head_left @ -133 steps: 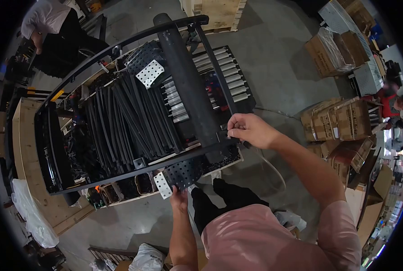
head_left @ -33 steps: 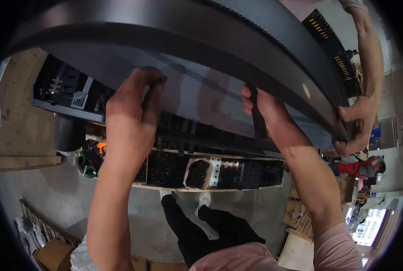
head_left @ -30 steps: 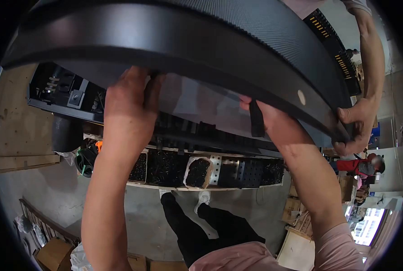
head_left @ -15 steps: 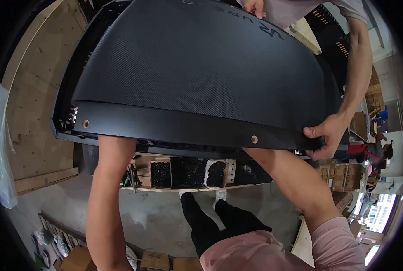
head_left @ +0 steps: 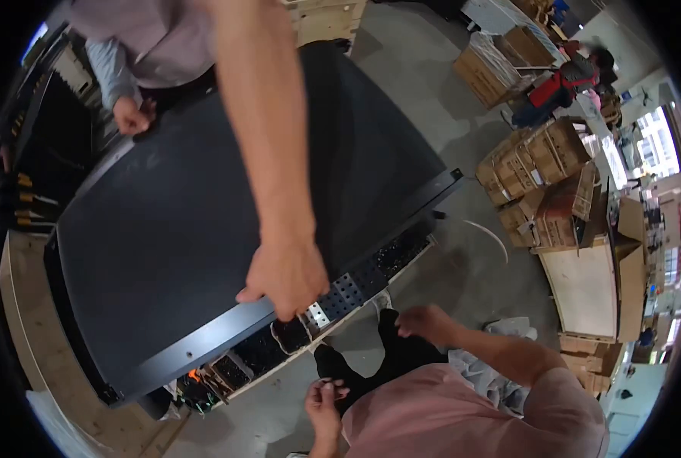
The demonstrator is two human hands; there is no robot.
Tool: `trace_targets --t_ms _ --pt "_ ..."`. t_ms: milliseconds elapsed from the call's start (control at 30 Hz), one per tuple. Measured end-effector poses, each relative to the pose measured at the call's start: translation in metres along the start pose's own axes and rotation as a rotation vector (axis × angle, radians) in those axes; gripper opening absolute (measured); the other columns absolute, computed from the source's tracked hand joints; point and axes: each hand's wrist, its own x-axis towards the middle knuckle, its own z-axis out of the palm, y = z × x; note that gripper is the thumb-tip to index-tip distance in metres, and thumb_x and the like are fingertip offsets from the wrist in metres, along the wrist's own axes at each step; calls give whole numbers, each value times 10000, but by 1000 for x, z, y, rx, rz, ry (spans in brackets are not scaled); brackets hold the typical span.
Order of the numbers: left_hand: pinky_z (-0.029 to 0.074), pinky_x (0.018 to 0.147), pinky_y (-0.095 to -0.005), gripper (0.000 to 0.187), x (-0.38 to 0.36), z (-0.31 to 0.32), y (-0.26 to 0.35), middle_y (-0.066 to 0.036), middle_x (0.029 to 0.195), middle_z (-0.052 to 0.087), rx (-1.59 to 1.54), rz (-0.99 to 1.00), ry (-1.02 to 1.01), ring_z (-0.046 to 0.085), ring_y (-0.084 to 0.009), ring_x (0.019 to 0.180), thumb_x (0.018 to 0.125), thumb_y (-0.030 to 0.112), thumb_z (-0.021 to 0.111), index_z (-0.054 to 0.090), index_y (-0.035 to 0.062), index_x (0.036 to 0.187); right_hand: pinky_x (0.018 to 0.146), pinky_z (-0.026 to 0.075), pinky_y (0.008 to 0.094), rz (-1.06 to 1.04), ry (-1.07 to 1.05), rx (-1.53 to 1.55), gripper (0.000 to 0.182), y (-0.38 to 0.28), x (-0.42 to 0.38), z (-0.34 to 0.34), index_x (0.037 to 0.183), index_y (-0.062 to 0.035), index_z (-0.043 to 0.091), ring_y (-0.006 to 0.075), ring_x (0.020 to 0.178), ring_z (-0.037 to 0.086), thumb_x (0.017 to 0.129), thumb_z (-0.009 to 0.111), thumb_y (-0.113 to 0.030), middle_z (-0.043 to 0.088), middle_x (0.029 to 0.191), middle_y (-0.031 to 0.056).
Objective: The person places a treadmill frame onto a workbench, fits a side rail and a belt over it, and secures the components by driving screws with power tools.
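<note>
A large dark panel (head_left: 164,252) with a smooth front strip lies before me. Both of my hands are off it. My left hand (head_left: 325,404) is by my waist, its fingers curled to a pinch; whether a small thing is between them I cannot make out. Near my right thigh is my right hand (head_left: 430,325), touching no panel, its fingers blurred. A co-worker's hand (head_left: 287,275) reaches across the panel and grips its front edge. Their other hand (head_left: 132,116) is at the far edge.
Under the panel's front edge runs a row of bins (head_left: 260,351) with small black parts, beside a perforated metal piece (head_left: 344,294). Cardboard boxes (head_left: 535,160) are stacked to the right. A person in a red garment (head_left: 550,90) is farther back. Plastic wrap (head_left: 501,366) lies behind my right arm.
Both my hands have come out from under the panel's front edge and drawn back toward my body. My view has turned to the right. The co-worker's arm now reaches across the panel's middle.
</note>
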Motion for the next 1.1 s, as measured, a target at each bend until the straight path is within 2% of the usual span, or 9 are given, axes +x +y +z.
trace_targets --t_ms 33,133,200,333,467,800,867,967,1100 --pt "569 693 -308 174 3 32 -1 -149 983 697 -25 -59 -53 693 -199 758 1005 137 542 573 -22 1069 704 555 383 142 176 423 230 62 32 -28 1078 -46 665 313 713 687 913 660 -206 662 722 117" --pt "595 718 -331 167 11 80 -28 -209 984 695 129 -84 -51 720 -271 808 986 125 566 573 -22 1063 809 543 379 -27 523 -52 277 173 145 -135 1176 -58 632 279 909 686 933 625 -189 699 969 136" --pt "594 724 -333 166 51 131 -43 -210 983 696 168 -45 -64 720 -271 812 986 123 562 571 -23 1064 963 484 383 -138 611 747 418 203 201 -171 1307 -38 548 277 1142 611 919 636 -165 617 1259 162" --pt "589 747 -339 164 104 190 -64 -210 979 697 300 -40 -77 719 -274 829 987 114 549 564 -27 1070 1062 397 403 -551 -103 793 643 209 263 -210 1400 -38 472 333 1237 541 814 718 -135 547 1342 195" --pt "585 770 -344 163 130 225 -84 -211 975 699 389 -54 -80 717 -276 846 988 105 536 558 -30 1076 1064 400 382 -863 79 245 577 215 284 -235 1342 -37 533 318 1235 543 800 710 -128 569 1319 179" --pt "575 821 -358 163 85 300 -93 -213 967 702 330 -34 -79 714 -282 884 990 86 506 543 -38 1089 892 522 312 -470 318 138 480 92 79 -306 1199 -40 623 184 1008 668 773 815 -147 697 1096 104" --pt "518 727 -359 206 97 349 -55 -173 934 693 732 494 -151 683 -273 840 1025 185 498 584 15 1103 908 503 294 -369 188 300 503 46 15 -304 1235 -12 601 141 1011 646 795 805 -146 695 1079 88" --pt "469 662 -324 207 59 380 -7 -109 810 617 678 501 -65 588 -187 736 1036 186 444 544 5 1021 924 492 299 -292 116 562 520 0 -44 -262 1256 19 576 154 1057 633 806 791 -126 681 1106 89" --pt "438 655 -278 236 3 342 30 -45 777 556 303 340 30 508 -119 706 1042 198 398 517 20 945 1072 411 439 -621 3 595 524 -37 -65 -193 1336 -9 506 266 1188 584 908 690 -250 605 1273 161"
